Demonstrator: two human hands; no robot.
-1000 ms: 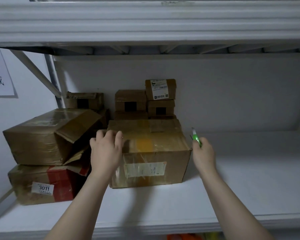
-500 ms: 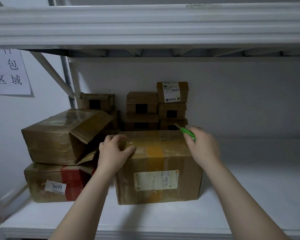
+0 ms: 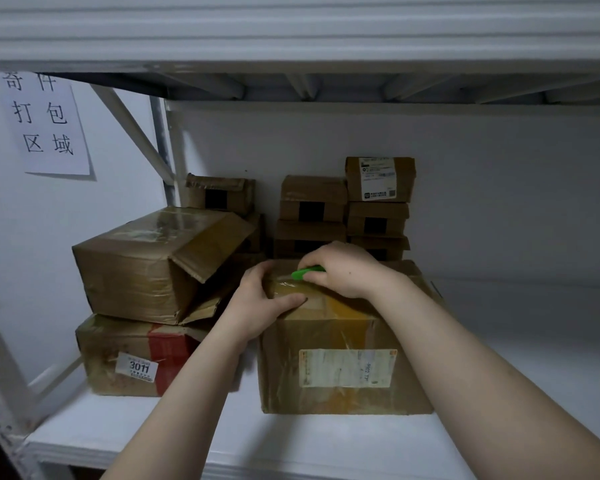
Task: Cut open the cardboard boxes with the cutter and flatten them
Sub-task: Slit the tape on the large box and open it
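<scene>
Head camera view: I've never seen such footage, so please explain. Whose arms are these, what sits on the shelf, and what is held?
There is no machine: a person wears one camera on the head, looking forward and down, so the two bare arms are their own. The left hand grips the top corner of a taped box standing on a white shelf. The right hand holds a green cutter at the box's top. To the left, an open-flapped box lies on a box labelled 3011; small boxes are stacked behind. A paper sign hangs on the wall.
</scene>
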